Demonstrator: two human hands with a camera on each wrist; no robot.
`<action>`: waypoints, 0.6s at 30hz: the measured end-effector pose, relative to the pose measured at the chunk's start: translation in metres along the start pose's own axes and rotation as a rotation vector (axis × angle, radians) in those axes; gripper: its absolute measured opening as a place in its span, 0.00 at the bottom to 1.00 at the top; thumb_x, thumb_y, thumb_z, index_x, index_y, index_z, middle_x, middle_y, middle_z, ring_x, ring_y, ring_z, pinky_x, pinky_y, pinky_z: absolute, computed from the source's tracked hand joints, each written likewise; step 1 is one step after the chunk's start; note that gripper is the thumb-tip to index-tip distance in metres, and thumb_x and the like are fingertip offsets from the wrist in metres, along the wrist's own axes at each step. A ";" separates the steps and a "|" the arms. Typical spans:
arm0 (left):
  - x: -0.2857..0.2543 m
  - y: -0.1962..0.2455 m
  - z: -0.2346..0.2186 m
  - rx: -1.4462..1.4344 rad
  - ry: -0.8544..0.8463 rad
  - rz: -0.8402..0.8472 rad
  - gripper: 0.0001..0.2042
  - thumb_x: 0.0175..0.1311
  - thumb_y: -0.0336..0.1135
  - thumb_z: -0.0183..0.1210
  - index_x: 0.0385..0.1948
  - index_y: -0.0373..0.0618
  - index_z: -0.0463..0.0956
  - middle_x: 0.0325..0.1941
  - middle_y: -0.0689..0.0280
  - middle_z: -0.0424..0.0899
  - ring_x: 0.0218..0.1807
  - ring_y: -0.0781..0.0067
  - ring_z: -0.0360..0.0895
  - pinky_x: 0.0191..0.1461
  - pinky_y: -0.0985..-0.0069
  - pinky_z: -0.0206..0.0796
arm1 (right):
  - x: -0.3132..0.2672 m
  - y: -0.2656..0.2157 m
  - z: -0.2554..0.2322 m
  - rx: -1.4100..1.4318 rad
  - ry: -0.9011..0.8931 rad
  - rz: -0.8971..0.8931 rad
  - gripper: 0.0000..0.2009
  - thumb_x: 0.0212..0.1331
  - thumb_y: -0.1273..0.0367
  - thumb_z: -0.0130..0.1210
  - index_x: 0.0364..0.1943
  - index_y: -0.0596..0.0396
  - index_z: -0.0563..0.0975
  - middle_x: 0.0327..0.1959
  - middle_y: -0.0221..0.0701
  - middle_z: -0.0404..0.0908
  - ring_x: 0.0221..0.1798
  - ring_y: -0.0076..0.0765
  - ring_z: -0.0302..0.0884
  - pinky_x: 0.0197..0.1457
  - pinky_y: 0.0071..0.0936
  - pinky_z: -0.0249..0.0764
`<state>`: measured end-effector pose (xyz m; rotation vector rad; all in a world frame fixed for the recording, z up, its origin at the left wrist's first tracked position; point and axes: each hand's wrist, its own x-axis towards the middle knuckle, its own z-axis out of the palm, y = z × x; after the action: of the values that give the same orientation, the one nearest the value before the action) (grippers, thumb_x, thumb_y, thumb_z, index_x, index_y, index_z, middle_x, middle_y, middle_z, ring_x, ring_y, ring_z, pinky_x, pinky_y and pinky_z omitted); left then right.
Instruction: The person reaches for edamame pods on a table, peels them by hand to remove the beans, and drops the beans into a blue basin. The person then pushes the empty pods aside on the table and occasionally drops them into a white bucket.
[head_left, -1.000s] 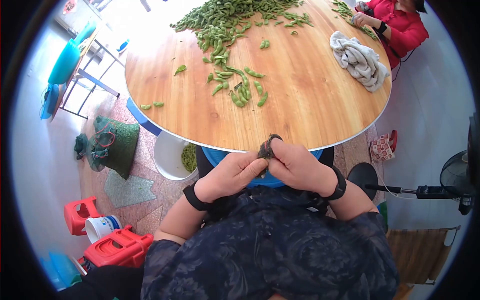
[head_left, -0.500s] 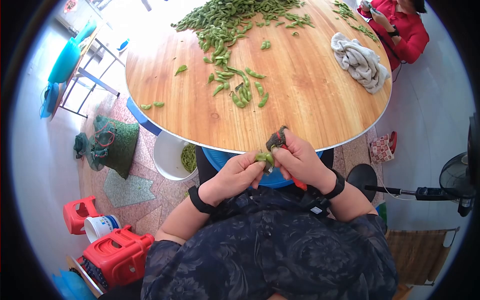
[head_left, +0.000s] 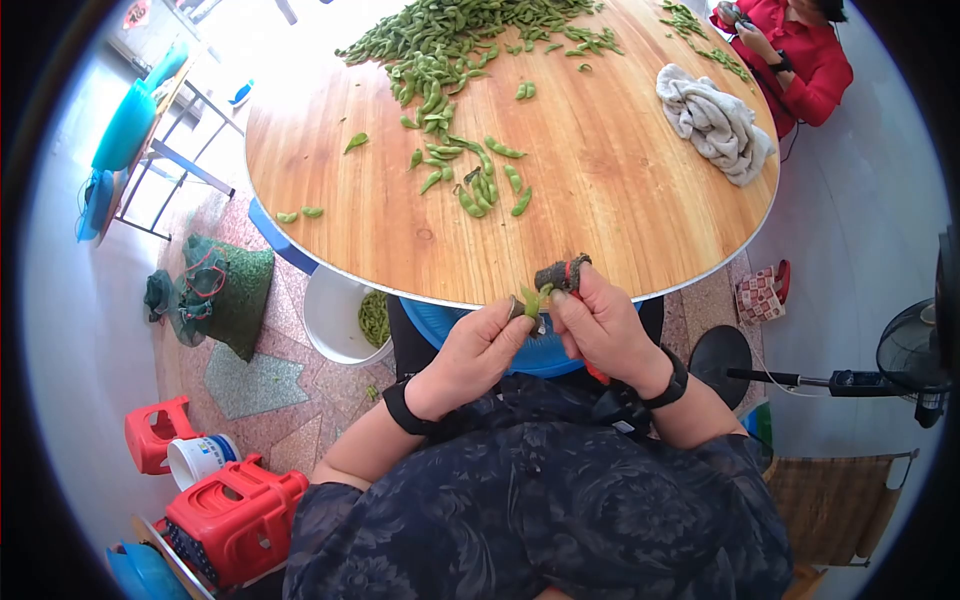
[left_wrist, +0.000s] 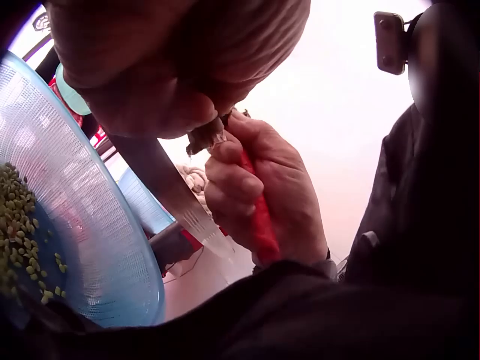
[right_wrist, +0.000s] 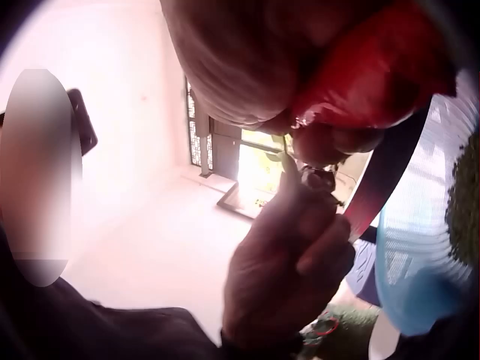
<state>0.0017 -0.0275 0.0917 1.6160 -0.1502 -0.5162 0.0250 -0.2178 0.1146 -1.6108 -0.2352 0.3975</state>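
Observation:
Over the table's near edge, my left hand [head_left: 470,350] pinches a green soybean pod [head_left: 533,299] between thumb and fingertip. A dark cover shows at the tip of one left finger. Close beside it, my right hand [head_left: 615,335] wears a dark finger sleeve [head_left: 562,273] with a red band. The right fingers curl round a slim glossy red object [left_wrist: 259,225], whose kind I cannot tell. Below both hands sits a blue mesh basket [left_wrist: 82,202], with shelled green beans [left_wrist: 19,232] in it.
A round wooden table [head_left: 330,180] bears a heap of pods [head_left: 450,40], several loose pods and a crumpled towel [head_left: 715,125]. At left are a white bucket [head_left: 320,325], a green net sack [head_left: 235,290] and red stools [head_left: 235,510]. A fan [head_left: 905,350] and another person [head_left: 815,70] are at right.
My hands were pressed together, then drew slightly apart, showing the pod in my left fingertips. The pod now points more upward. The other person's hands have risen from the table.

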 end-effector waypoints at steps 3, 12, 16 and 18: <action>0.000 -0.004 -0.001 -0.045 0.043 0.092 0.11 0.70 0.33 0.50 0.27 0.39 0.68 0.22 0.70 0.66 0.27 0.81 0.62 0.30 0.77 0.59 | -0.002 -0.007 -0.004 0.145 -0.110 0.156 0.03 0.62 0.72 0.43 0.36 0.58 0.66 0.21 0.25 0.70 0.16 0.15 0.64 0.18 0.16 0.63; 0.001 -0.007 0.002 0.301 0.154 0.382 0.10 0.65 0.29 0.55 0.25 0.38 0.67 0.21 0.60 0.65 0.23 0.66 0.64 0.28 0.73 0.59 | -0.001 -0.003 -0.006 -0.103 -0.210 0.053 0.05 0.59 0.72 0.43 0.32 0.59 0.63 0.20 0.31 0.67 0.20 0.26 0.65 0.23 0.28 0.63; 0.001 -0.003 0.000 0.391 0.157 0.404 0.10 0.63 0.28 0.57 0.23 0.38 0.65 0.21 0.58 0.65 0.23 0.60 0.66 0.27 0.70 0.60 | -0.002 -0.009 -0.007 -0.153 -0.238 0.063 0.06 0.59 0.71 0.44 0.33 0.60 0.62 0.20 0.36 0.67 0.22 0.36 0.66 0.27 0.34 0.64; 0.001 -0.001 0.000 0.410 0.139 0.399 0.10 0.62 0.27 0.57 0.23 0.39 0.65 0.21 0.57 0.65 0.24 0.57 0.67 0.27 0.69 0.60 | -0.002 -0.005 -0.007 -0.177 -0.234 0.042 0.06 0.59 0.71 0.44 0.33 0.60 0.62 0.20 0.38 0.67 0.22 0.40 0.66 0.27 0.35 0.65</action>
<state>0.0021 -0.0275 0.0909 1.9498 -0.4872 -0.0631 0.0265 -0.2241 0.1197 -1.7449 -0.4241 0.6130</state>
